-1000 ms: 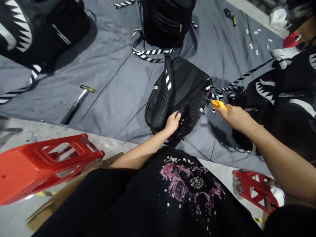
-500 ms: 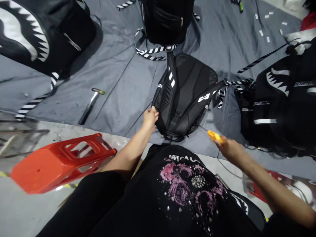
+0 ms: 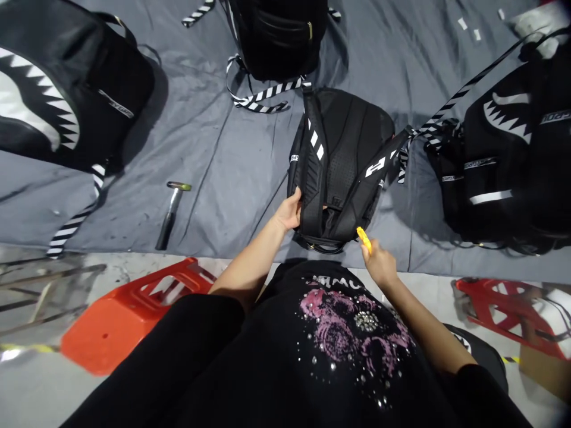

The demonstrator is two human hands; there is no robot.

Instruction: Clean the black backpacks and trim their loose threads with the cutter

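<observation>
A black backpack [image 3: 341, 148] lies on the grey cloth with its padded back and straps facing up. My left hand [image 3: 291, 211] grips the bag's lower left side, the thumb on top and the fingers reaching under the strap. In my closed right hand [image 3: 378, 261] is a yellow-handled tool [image 3: 364, 239], held at the lower right edge of the bag; its tip cannot be made out. Black-and-white striped webbing trails from the bag's straps.
A hammer [image 3: 172, 215] lies on the cloth [image 3: 241, 160] to the left. More black bags stand at the upper left [image 3: 102, 77], top centre [image 3: 276, 35] and right [image 3: 504, 178]. Red stools [image 3: 116, 321] [image 3: 499, 309] are on the floor at both sides.
My left hand has taken hold of the bag's lower left side, fingers now under the strap. My right hand has moved left with the yellow-handled tool, closer to the bag.
</observation>
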